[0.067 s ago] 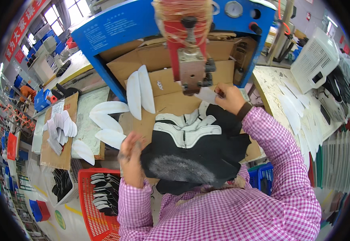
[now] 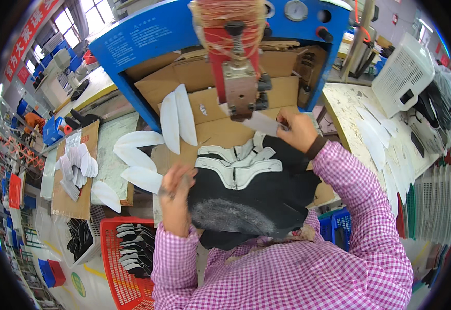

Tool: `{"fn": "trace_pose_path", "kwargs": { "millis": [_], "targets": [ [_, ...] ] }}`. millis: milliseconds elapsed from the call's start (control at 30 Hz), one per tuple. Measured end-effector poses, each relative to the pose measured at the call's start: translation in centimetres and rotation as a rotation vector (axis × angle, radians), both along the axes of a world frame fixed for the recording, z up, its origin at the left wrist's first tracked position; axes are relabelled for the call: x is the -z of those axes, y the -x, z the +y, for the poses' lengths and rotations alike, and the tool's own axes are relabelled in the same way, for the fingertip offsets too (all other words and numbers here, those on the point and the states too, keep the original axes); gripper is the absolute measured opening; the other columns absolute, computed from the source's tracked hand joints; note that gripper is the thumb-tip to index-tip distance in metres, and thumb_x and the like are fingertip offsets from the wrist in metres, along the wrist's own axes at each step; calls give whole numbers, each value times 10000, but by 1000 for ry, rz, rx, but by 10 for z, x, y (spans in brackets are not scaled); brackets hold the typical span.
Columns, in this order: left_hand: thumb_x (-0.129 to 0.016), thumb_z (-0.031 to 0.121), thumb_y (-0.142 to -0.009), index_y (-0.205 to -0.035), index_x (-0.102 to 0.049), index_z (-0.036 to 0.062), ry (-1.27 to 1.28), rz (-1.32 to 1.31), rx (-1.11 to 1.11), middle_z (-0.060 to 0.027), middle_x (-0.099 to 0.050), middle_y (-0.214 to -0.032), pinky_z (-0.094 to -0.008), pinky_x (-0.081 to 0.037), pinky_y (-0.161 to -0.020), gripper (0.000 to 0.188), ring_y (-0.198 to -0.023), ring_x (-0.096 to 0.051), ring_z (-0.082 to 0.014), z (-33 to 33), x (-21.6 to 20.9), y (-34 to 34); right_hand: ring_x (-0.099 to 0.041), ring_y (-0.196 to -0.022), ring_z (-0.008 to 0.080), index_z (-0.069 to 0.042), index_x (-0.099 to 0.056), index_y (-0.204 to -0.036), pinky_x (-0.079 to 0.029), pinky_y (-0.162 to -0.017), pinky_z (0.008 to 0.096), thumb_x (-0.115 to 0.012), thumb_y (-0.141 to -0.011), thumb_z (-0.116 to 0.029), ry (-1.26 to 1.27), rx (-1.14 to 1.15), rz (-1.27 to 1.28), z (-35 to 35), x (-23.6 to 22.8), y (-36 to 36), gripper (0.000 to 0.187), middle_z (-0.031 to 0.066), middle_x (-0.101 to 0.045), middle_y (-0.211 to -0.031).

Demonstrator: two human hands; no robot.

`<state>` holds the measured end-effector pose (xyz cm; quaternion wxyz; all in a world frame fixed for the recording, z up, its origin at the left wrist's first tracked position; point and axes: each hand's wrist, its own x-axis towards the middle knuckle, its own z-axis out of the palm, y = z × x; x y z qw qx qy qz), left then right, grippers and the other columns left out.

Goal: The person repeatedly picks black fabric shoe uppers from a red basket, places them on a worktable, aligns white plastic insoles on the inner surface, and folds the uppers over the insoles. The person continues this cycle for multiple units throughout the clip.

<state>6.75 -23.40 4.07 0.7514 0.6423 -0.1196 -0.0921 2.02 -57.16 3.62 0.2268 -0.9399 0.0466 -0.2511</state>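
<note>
My right hand (image 2: pixel 296 132) pinches one end of a thin white insert piece (image 2: pixel 260 123), whose other end reaches the lower tip of the machine's red press head (image 2: pixel 241 93). Below it lies a stack of black fabric pieces (image 2: pixel 251 199) with white, dark-outlined curved trims (image 2: pixel 238 173) along the far edge; a greyish dusty patch marks the near side. My left hand (image 2: pixel 176 194) hovers by the stack's left edge, its bent fingers apart and slightly blurred, with nothing visible in them. Several white leaf-shaped pieces (image 2: pixel 138 138) lie left of the stack.
The blue machine frame (image 2: pixel 127 49) surrounds the cardboard-lined work area. At left, cardboard (image 2: pixel 78 194) carries small white pieces above a red basket (image 2: pixel 109 258) of black-and-white parts. White pieces (image 2: pixel 372 144) and a white crate (image 2: pixel 406 75) occupy the right table. A blue basket (image 2: pixel 334 227) sits low right.
My right hand has shifted slightly left, and more of the white insert piece shows under the press head. My left hand has moved a little right and away from me, turning its fingers.
</note>
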Motion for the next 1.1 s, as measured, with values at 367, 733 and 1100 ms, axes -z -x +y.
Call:
{"fn": "trace_pose_path", "kwargs": {
  "millis": [367,733,1100],
  "targets": [
    [-565,132,-935,-1257,-413,-41,389,205,8,-164,-592,-1112,-378,-508,-872,396,-1021,-595,-229,-68,-1,22,-577,-671,210,-52,-554,-866,-462,-563,314,-705,-634,-31,252,-363,-302,93,-42,111,277,55,-569,-741],
    [-565,224,-938,-1100,-552,-47,350,176,108,-192,-627,-1051,-376,-492,-893,316,-961,-619,-268,-20,3,13,-604,-844,226,-40,-651,-894,-505,-710,333,-770,-693,-84,-236,-679,-169,101,-26,118,237,70,-657,-981],
    [-653,-32,-779,-1184,-566,-47,37,338,970,-102,-623,-1113,-290,-480,-909,414,-1000,-623,-178,-9,-8,25,-566,-1117,316,-71,-708,-835,-477,-908,421,-769,-696,-152,-149,-797,15,89,-71,78,172,141,-585,-1216]
  ]
}}
